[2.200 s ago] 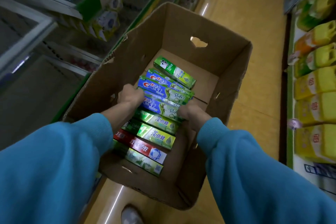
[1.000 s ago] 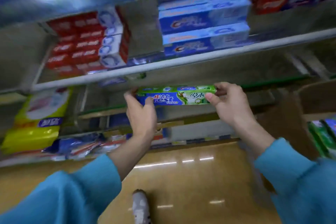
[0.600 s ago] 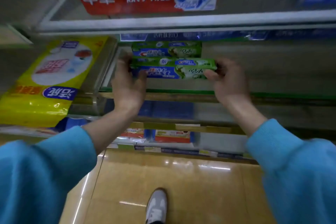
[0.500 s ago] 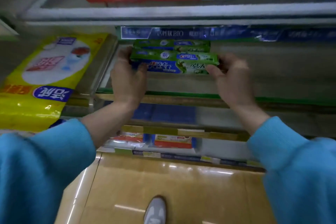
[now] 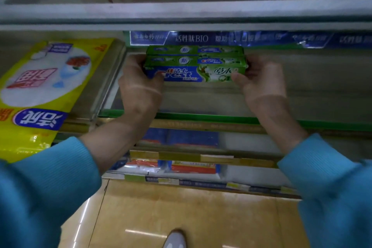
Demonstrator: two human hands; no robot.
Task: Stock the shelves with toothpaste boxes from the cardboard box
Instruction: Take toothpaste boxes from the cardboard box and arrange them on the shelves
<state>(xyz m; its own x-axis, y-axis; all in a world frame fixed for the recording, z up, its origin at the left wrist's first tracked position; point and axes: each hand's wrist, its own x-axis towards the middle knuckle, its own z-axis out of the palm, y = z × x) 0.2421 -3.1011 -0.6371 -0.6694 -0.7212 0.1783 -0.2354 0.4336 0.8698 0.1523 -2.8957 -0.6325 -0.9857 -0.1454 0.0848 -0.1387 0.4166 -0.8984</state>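
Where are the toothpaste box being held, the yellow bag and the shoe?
toothpaste box (image 5: 187,73): head view, on the blue logo panel of its front face.
yellow bag (image 5: 40,86): head view, on its white printed middle.
shoe (image 5: 174,239): head view, on its toe.

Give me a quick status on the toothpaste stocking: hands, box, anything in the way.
Left hand and right hand grip the ends of a green Crest box. Held level over the glass shelf, just before another green box. Nothing blocks it.
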